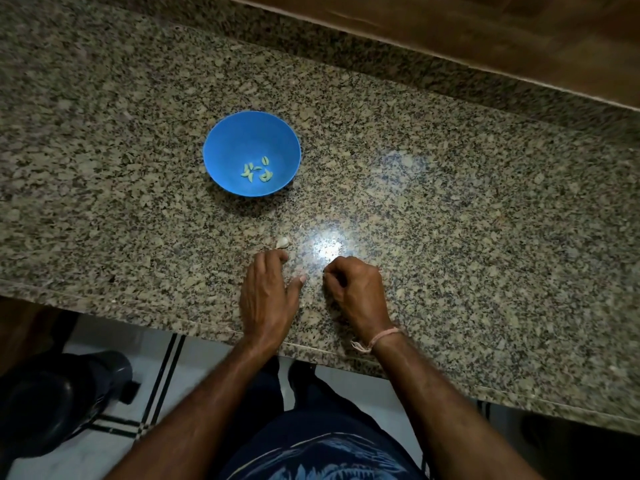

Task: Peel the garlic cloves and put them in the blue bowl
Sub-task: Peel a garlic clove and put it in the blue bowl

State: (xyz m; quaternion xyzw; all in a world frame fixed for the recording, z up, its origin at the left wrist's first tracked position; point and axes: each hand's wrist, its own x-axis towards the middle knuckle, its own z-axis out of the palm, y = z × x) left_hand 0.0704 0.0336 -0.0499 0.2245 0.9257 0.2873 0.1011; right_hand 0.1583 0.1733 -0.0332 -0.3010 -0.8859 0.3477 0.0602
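Resting loose-fingered on the surface (450, 202), left hand (268, 292) sits below a garlic clove (283, 242) at twelve o'clock, likely next to pinch and peel; right hand (356, 292) curled, contents unclear.

No legible text, label, brand, number or sign was found anywhere in the head view. The blue bowl (235, 140) has plain, unmarked walls. The speckled worktop (450, 202) shows only its stone pattern and a glare patch. The dark garment (322, 459) at the lower edge bears a pale print, but its shapes cannot be read as letters or figures.
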